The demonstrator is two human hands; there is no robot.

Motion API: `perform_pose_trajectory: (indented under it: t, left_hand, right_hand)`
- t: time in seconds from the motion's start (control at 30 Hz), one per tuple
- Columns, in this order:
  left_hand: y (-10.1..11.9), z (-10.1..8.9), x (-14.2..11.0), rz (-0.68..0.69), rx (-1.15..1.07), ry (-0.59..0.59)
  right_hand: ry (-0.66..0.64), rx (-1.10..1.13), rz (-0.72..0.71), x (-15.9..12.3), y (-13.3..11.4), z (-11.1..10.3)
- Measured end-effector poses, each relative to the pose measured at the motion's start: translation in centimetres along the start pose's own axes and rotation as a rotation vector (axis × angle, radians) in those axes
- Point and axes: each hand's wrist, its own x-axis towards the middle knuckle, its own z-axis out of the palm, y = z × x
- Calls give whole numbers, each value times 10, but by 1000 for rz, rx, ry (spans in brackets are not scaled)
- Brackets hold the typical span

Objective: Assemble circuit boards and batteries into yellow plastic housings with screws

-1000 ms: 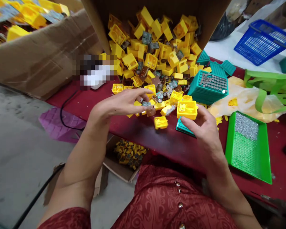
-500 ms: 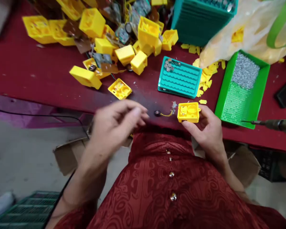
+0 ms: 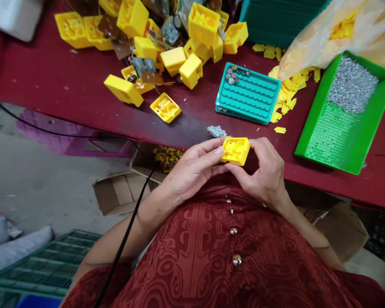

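A small open yellow plastic housing (image 3: 236, 150) is held over the table's front edge, its hollow side with a round recess facing up. My right hand (image 3: 265, 171) grips its right side, thumb at the near edge. My left hand (image 3: 199, 167) has its fingers closed at the left side of the same housing. Whether another small part sits inside the left fingers is hidden. Just beyond the left fingertips lies a small circuit board (image 3: 216, 131) with pale parts. Another open yellow housing (image 3: 165, 108) with wires rests farther left on the table.
Yellow housings and circuit boards (image 3: 147, 47) form a heap at the back. A teal tray (image 3: 248, 94) holds several button cells. Loose yellow pieces (image 3: 287, 87) lie beside a green bin (image 3: 330, 132) of small metal screws. A black cable (image 3: 128, 231) crosses over my left forearm.
My left hand has come right and closed at the yellow housing. My right hand has brought the housing slightly left. The round black part with yellow wires is now hidden.
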Motion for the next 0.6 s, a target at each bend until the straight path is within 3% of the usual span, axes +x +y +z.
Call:
perform_pose_trajectory:
  t: [0.27, 0.47, 0.6]
  left_hand:
    - [2, 3, 4, -145, 78, -53]
    - [1, 10, 5, 22, 65, -1]
    - [6, 3, 3, 14, 71, 63]
  right_hand:
    - [18, -107, 4, 9, -3, -7]
    - [-27, -105, -34, 7, 1, -5]
    - [-163, -102, -132, 9, 4, -5]
